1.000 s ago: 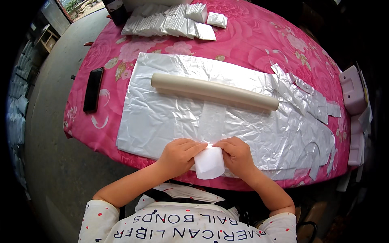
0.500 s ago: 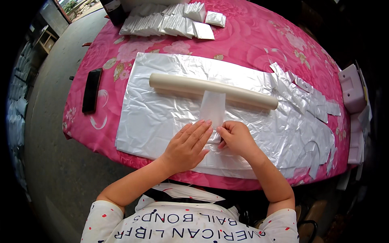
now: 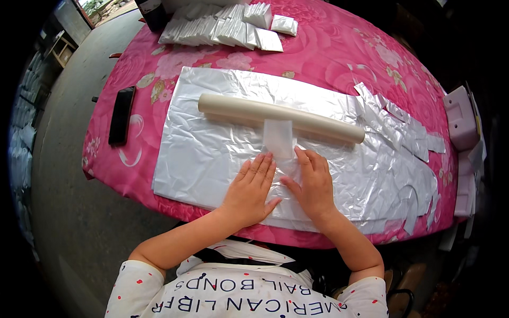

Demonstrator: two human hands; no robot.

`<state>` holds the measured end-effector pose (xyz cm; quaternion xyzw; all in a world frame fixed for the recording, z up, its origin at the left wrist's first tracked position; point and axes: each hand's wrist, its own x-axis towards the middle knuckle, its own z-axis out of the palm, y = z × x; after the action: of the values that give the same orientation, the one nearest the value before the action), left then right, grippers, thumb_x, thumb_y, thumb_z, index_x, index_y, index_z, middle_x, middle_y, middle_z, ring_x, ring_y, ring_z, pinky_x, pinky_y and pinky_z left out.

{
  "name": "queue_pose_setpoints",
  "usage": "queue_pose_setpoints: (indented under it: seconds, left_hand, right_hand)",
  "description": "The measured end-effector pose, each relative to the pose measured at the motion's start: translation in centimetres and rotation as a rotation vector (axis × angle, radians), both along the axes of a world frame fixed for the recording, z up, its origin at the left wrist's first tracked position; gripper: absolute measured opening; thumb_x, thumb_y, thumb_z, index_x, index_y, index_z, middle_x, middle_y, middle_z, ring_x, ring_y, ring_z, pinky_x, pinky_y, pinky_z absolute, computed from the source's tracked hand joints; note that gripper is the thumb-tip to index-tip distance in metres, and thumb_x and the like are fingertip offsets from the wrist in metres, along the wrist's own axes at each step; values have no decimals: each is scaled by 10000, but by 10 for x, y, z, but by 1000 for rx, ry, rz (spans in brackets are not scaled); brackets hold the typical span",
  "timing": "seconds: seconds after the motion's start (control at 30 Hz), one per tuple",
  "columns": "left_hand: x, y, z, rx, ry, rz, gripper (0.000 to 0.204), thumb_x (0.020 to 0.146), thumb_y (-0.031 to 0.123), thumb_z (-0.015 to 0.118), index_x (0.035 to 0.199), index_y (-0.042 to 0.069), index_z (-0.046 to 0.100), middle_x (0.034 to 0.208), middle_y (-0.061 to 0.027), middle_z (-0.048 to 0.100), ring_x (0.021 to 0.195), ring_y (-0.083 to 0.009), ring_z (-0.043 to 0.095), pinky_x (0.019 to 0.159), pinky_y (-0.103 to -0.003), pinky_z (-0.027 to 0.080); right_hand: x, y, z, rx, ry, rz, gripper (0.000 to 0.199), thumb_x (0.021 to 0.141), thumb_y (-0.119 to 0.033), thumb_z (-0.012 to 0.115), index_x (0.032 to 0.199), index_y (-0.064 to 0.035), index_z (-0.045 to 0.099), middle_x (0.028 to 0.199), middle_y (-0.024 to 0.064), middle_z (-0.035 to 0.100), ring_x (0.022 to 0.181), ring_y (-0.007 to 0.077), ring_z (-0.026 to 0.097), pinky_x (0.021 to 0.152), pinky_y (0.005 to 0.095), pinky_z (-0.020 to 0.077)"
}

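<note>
A small, whitish translucent folded piece of film (image 3: 278,139) lies against the near side of a long cream-coloured roller tube (image 3: 281,117). Both rest on a broad stack of silvery-white plastic sheets (image 3: 199,175). My left hand (image 3: 250,185) lies flat on the sheets, its fingertips by the lower left corner of the folded piece. Opposite it, my right hand (image 3: 312,183) has thumb and fingers apart, the forefinger tip near the piece's lower right corner. Neither hand grips anything visible.
Packed rows of folded white packets (image 3: 222,29) stand at the far left of the pink flowered tablecloth (image 3: 318,58). A black phone (image 3: 122,115) lies at left. Cut strips of film (image 3: 408,130) trail off to the right, near pale pink plastic containers (image 3: 460,117).
The film piece now looks shorter, its near part folded over. My right hand has gone from a pinch to spread fingers, while my left hand has shifted slightly left.
</note>
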<state>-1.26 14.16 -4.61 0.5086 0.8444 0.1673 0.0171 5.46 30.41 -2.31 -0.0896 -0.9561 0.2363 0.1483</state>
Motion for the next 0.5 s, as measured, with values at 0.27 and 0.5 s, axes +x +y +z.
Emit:
queue_pose_setpoints:
  seconds: [0.27, 0.5]
  left_hand:
    - [-15, 5, 7, 48, 203, -75, 518, 735, 200, 619, 1170, -67, 531, 1250, -211, 516, 1180, -312, 486, 989, -400, 371]
    - [-24, 11, 7, 70, 315, -100, 389, 726, 72, 556, 1092, -57, 581, 1172, -180, 575, 1098, -278, 551, 898, -357, 443]
  right_hand:
    - [-9, 17, -16, 135, 92, 400, 417, 749, -112, 660, 1142, -4, 572, 1247, 128, 536, 1193, 308, 470, 994, 401, 401]
    - [-17, 20, -5, 45, 48, 401, 440, 700, -6, 569, 1140, 1, 577, 1246, 129, 545, 1197, 300, 474, 1001, 397, 395]
